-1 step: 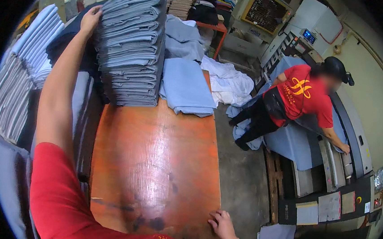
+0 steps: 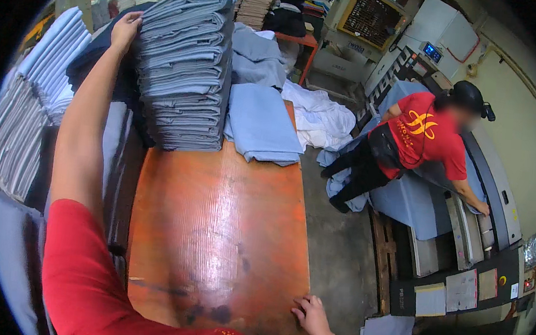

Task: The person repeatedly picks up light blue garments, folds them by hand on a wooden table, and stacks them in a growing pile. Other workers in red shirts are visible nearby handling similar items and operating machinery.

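A tall stack of folded blue-grey cloths [image 2: 184,66] stands at the far left of the orange-brown table [image 2: 226,214]. My left arm reaches up beside it. At the stack's upper left edge, my left hand [image 2: 126,29] has its fingers closed on a folded cloth near the top. My right hand [image 2: 312,316] rests at the table's near right edge, with its fingers apart and nothing in them. A folded light blue cloth [image 2: 263,123] lies on the table to the right of the stack.
More folded cloth stacks [image 2: 22,129] line the left side. White cloth [image 2: 319,118] lies heaped behind the table. Across the aisle, a person [image 2: 418,138] in a red shirt bends over a large machine [image 2: 497,179] with blue cloth. A wooden pallet [image 2: 384,246] lies by the machine.
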`<act>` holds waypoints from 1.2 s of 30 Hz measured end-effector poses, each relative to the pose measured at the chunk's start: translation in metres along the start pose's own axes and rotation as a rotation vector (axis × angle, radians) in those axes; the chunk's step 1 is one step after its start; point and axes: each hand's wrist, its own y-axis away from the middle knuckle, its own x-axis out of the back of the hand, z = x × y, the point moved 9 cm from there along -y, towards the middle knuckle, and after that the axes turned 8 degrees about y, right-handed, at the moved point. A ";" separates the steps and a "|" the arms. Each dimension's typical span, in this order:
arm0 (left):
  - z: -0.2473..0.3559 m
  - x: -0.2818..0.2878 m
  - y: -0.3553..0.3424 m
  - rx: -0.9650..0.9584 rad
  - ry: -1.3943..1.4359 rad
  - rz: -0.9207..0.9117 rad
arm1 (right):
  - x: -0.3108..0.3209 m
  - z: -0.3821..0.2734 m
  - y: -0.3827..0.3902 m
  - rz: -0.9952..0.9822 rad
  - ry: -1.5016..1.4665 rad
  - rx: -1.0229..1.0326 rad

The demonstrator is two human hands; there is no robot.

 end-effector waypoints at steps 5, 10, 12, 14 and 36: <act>-0.011 0.032 -0.008 0.093 0.155 0.148 | -0.004 0.001 -0.012 0.000 0.020 0.000; 0.020 -0.001 0.009 -0.017 0.055 -0.039 | -0.008 0.000 -0.010 0.027 0.058 -0.013; 0.026 0.009 0.011 -0.063 -0.283 0.056 | -0.009 -0.001 -0.007 0.024 0.069 -0.002; 0.015 0.027 0.008 0.062 -0.254 0.113 | -0.008 0.000 -0.004 0.027 0.079 0.007; 0.233 -0.178 0.840 -0.401 0.163 -1.191 | -0.051 -0.001 0.070 0.009 0.165 0.089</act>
